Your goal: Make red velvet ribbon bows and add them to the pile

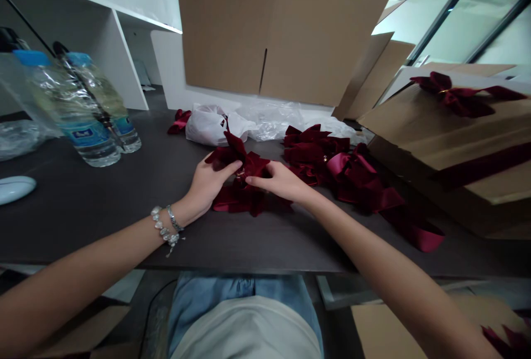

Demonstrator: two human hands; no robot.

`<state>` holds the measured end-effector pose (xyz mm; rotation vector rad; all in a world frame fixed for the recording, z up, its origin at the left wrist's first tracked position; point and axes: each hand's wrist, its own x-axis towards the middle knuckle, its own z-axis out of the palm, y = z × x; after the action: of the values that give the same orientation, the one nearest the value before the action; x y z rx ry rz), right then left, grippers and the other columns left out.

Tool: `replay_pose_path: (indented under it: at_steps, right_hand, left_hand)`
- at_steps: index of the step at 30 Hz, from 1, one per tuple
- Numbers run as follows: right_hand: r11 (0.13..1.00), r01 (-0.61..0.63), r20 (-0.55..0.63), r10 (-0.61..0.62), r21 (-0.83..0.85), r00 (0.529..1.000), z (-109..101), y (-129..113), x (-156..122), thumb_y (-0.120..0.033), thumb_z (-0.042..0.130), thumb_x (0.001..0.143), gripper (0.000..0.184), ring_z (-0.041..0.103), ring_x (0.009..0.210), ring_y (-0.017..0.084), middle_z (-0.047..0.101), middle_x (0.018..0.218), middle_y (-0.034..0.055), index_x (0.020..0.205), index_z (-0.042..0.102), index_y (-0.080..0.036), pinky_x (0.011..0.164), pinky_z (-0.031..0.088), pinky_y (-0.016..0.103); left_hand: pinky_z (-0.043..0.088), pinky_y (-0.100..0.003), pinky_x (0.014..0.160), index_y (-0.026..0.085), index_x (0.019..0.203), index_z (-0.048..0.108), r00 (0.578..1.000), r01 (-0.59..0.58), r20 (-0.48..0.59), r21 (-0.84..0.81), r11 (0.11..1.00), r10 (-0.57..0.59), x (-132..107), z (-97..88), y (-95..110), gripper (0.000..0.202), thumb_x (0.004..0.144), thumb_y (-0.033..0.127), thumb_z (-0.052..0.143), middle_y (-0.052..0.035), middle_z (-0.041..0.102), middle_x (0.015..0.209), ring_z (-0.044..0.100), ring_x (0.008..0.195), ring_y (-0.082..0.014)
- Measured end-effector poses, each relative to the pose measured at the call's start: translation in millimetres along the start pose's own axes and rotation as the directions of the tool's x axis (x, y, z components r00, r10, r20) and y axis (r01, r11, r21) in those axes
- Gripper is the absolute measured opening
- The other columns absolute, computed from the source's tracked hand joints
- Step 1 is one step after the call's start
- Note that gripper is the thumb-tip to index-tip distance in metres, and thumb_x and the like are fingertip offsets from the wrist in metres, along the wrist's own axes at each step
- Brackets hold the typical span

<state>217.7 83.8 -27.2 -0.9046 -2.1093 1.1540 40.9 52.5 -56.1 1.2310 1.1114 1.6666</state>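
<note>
A dark red velvet bow (255, 165) with a small shiny piece at its centre is held up between both hands over the dark table (166, 248). My left hand (211, 179) is closed on the bow's left side, its thumb near the centre. From the right, my right hand (282, 179) pinches the bow, thumb pointing at the same shiny piece. Below them, more red ribbon (238, 198) lies on the table. A pile of red bows (315, 149) sits just right of my right hand, with a loose ribbon tail (427, 234) curling toward the front.
Behind the hands lie a white plastic bag (209, 124) and clear wrapping (271, 118). Two water bottles (93, 140) and a white mouse (16, 188) are at left. A cardboard box (448, 143) with a bow (456, 93) on it stands at right. A large cardboard sheet (274, 21) rises behind.
</note>
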Motion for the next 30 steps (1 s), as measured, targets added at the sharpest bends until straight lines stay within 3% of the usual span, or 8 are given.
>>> replay_pose_path:
  at_steps: [3,6,10,14,17,20,24,30]
  right_hand:
    - [0.994,0.010,-0.011,-0.008,0.106,1.000,3.5,2.3,1.2,-0.033,0.064,0.080,0.022,0.053,0.065,0.012,0.062,0.077,0.0019,0.090,0.061,-0.013,0.064,0.043,0.026]
    - [0.967,0.030,-0.032,-0.023,0.251,0.999,4.1,8.7,3.5,-0.037,0.064,0.080,0.025,0.049,0.058,0.010,0.054,0.067,-0.0013,0.083,0.056,-0.014,0.060,0.041,0.025]
    - [0.980,0.049,-0.194,-0.010,0.194,0.981,-0.3,21.4,8.7,-0.042,0.066,0.079,0.035,0.056,0.073,0.014,0.062,0.087,0.0054,0.096,0.055,-0.015,0.072,0.047,0.029]
    - [0.935,0.191,-0.533,-0.330,-0.298,0.779,-5.3,21.0,7.5,-0.031,0.066,0.081,0.037,0.053,0.112,0.023,0.055,0.121,0.0133,0.113,0.053,-0.018,0.097,0.043,0.040]
    - [0.738,0.354,-0.303,-0.594,-0.574,0.745,-3.9,13.5,3.6,-0.023,0.056,0.091,0.015,0.053,0.111,0.023,0.061,0.111,0.0092,0.104,0.061,-0.021,0.099,0.041,0.041]
    - [0.652,0.431,-0.104,-0.616,-0.624,0.781,0.1,11.9,2.9,-0.022,0.053,0.094,0.013,0.056,0.102,0.022,0.063,0.104,0.0079,0.100,0.065,-0.022,0.092,0.045,0.039]
    - [0.630,0.422,-0.083,-0.613,-0.652,0.786,0.3,16.6,4.5,-0.021,0.057,0.093,0.015,0.055,0.101,0.022,0.062,0.106,0.0092,0.106,0.064,-0.020,0.090,0.045,0.037]
    - [0.597,0.420,-0.007,-0.580,-0.683,0.814,-2.2,16.5,4.8,-0.024,0.057,0.093,0.010,0.055,0.089,0.021,0.065,0.093,0.0066,0.088,0.064,-0.019,0.083,0.045,0.034]
  left_hand:
    - [0.051,-0.029,0.088,0.018,0.098,0.064,0.992,0.083,0.095,-0.008,0.997,-0.082,-1.8,0.4,0.5,0.040,0.068,0.041,0.077,-0.0037,0.071,0.099,0.065,0.094,-0.0169]
    - [0.050,-0.030,0.088,0.016,0.097,0.066,0.936,0.213,0.283,0.017,0.977,-0.209,-3.0,-0.1,1.2,0.040,0.071,0.044,0.075,-0.0049,0.072,0.098,0.066,0.093,-0.0172]
    - [0.050,-0.028,0.087,0.014,0.096,0.066,0.906,0.262,0.334,0.043,0.964,-0.261,-4.0,-0.7,3.7,0.039,0.070,0.041,0.076,-0.0070,0.073,0.103,0.067,0.094,-0.0174]
    - [0.051,-0.028,0.077,0.015,0.097,0.066,0.908,0.289,0.264,0.173,0.942,-0.327,-4.0,-2.6,4.0,0.041,0.068,0.042,0.077,-0.0073,0.074,0.095,0.069,0.087,-0.0198]
    - [0.051,-0.028,0.075,0.016,0.098,0.066,0.908,0.259,0.271,0.235,0.937,-0.319,-3.4,-2.6,2.5,0.039,0.068,0.038,0.076,-0.0056,0.075,0.091,0.069,0.082,-0.0194]
    - [0.051,-0.026,0.078,0.015,0.088,0.066,0.922,0.162,0.298,0.279,0.947,-0.246,-2.8,-0.7,1.3,0.029,0.067,0.033,0.075,-0.0029,0.073,0.086,0.069,0.084,-0.0184]
    - [0.051,-0.026,0.082,0.015,0.085,0.066,0.940,0.078,0.297,0.301,0.951,-0.171,-2.7,0.0,-1.4,0.025,0.069,0.032,0.073,-0.0027,0.072,0.086,0.067,0.086,-0.0172]
    - [0.052,-0.027,0.087,0.018,0.098,0.070,0.948,-0.049,0.310,0.374,0.926,-0.075,-2.4,-4.6,-7.7,0.030,0.071,0.030,0.072,-0.0030,0.072,0.097,0.067,0.093,-0.0168]
